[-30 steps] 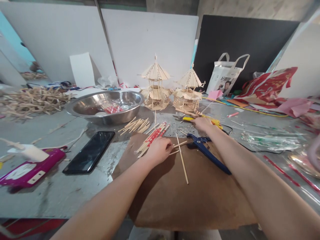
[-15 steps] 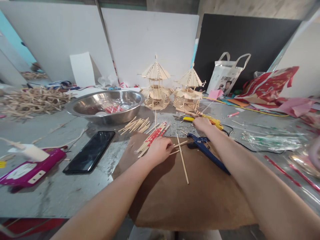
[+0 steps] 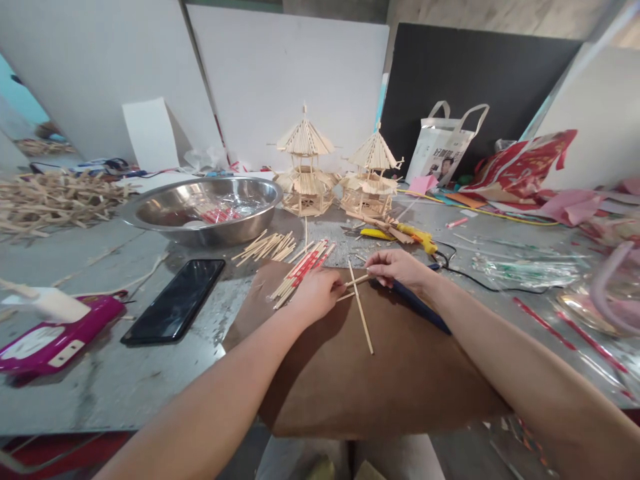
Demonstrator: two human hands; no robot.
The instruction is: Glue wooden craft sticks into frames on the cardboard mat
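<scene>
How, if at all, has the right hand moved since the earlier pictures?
Yes: judged against the brown board, the right hand has come nearer the person, from the yellow handle to the crossed sticks.

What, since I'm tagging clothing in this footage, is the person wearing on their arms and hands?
The left hand and right hand are ungloved. The left forearm and right forearm are bare as far as they show: no sleeve, watch or bracelet. Rings can't be made out.

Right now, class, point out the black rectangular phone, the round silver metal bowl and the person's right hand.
Black rectangular phone (image 3: pixel 174 302), head view: screen's middle.
Round silver metal bowl (image 3: pixel 225 234), head view: outer wall.
Right hand (image 3: pixel 400 268), head view: its back.
</scene>
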